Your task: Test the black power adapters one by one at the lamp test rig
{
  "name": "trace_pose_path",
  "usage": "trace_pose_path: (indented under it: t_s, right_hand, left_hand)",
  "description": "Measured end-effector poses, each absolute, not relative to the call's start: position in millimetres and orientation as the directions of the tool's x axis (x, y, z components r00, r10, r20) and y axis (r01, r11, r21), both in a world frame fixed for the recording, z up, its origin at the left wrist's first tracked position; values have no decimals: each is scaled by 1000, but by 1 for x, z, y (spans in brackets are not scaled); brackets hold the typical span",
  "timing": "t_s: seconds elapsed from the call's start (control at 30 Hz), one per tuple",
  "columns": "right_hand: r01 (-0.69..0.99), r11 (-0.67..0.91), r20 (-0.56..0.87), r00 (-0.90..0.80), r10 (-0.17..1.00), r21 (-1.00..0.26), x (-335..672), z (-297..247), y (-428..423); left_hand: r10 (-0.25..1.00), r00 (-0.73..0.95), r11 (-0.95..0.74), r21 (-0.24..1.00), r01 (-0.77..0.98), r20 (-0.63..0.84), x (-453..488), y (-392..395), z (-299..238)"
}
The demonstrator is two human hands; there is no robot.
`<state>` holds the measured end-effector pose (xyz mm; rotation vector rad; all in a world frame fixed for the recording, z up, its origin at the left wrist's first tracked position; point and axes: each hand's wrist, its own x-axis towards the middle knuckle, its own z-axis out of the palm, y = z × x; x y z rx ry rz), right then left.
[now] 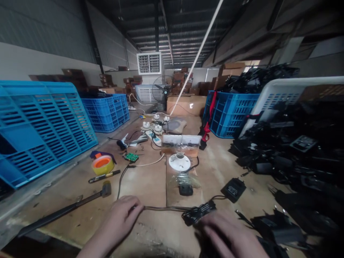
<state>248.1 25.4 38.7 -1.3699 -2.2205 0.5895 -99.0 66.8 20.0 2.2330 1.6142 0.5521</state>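
Observation:
My left hand is closed, thumb against fingers, on a thin black cable. That cable runs taut to the right into a coiled black bundle. A black power adapter lies just beyond the bundle, joined to it by its cord. My right hand is smeared by motion at the bundle's near right side. Its fingertips are hidden in part, so I cannot make out whether it grips. Ahead sits a white round lamp socket against a taped cardboard piece, with a black plug-like block nearer me.
A hammer, a marker, a yellow tape roll and a green circuit board lie left. Blue crates line that side. A heap of black adapters spills from a white crate at right.

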Motion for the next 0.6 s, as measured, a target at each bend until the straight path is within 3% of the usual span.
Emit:
trace_pose_path:
  t_s: [0.1,0.2,0.33,0.5,0.6]
  right_hand:
    - [840,363,144,-333,932,-404,258,52,51]
    - [867,395,61,-396,916,-303,253,43,65]
    - [789,467,110,-465,879,-399,229,28,52]
    - [689,403,6,-501,865,-602,220,30,36]
    - [682,378,-5,-488,873,-626,227,32,38]
  left_hand:
    - [940,304,-342,407,847,156,-93,70,21]
    - [924,337,-383,451,806,182,-69,62,28]
    - [908,388,-400,600,692,159,-28,43,29]
    - [863,463,-493,548,676,204,4,34,10]
    - [852,466,-518,508,688,237,13,32,4]
